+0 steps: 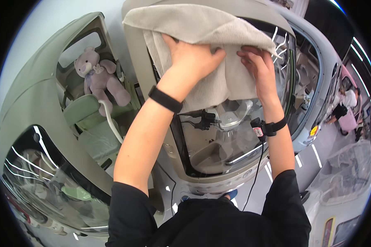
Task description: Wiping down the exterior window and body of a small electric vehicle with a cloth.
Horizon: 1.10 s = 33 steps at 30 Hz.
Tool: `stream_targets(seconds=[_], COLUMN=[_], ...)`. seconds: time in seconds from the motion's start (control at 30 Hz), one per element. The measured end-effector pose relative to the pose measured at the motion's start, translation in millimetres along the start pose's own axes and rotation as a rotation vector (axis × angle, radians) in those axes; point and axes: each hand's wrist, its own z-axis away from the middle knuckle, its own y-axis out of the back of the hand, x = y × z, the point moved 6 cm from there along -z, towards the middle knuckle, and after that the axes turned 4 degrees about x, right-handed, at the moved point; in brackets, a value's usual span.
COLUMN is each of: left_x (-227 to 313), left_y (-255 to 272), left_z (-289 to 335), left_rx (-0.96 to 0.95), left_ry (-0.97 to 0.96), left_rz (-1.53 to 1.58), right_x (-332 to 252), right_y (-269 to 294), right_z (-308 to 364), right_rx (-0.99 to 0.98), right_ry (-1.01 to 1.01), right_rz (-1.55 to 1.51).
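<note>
A beige ribbed cloth (206,88) lies bunched over the upper front of a small beige vehicle (177,158), with its top edge folded over in a flap. My left hand (193,59) grips it near the fold; some of its fingers go under the flap and are hidden, while the thumb points right across the fabric. To the right, my right hand (257,68) has curled fingers on the cloth just below the flap's edge. Below the cloth, the vehicle's glass (235,144) shows, with a black fitting (205,120) behind or on it.
On the left stands another olive vehicle (49,111) with a pinkish teddy bear (103,80) on its seat. A black cable (257,173) hangs from my right wrist device (264,128). A blue-grey vehicle (317,61) is close on the right. Clear plastic sheeting (342,177) lies at lower right.
</note>
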Motion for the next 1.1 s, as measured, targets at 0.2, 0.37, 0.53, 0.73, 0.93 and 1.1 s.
stream_targets(seconds=[0.2,0.37,0.53,0.73,0.93,1.1], left_x=[46,82,110,165,199,220], left_y=[-35,-66,-100,-144,-184,-207], left_z=[-36,-65,-85,-96,-99,-99], left_rx=[-0.066,-0.368,-0.447,-0.548,-0.570,-0.565], left_ry=[-0.135,-0.145,-0.133,-0.172,-0.165,-0.154], left_rz=[-0.273,-0.314,-0.380,-0.591,-0.656,-0.626], right_x=[2,6,16,35,72,77], right_y=[-1,24,69,143,209,239], right_z=[5,1,-7,-23,-25,-24], right_rx=[-0.103,0.022,0.077,0.073,0.207,0.232], right_ry=[0.675,0.727,0.745,0.691,0.677,0.701], right_rz=[0.739,0.900,0.988,0.925,0.853,0.825])
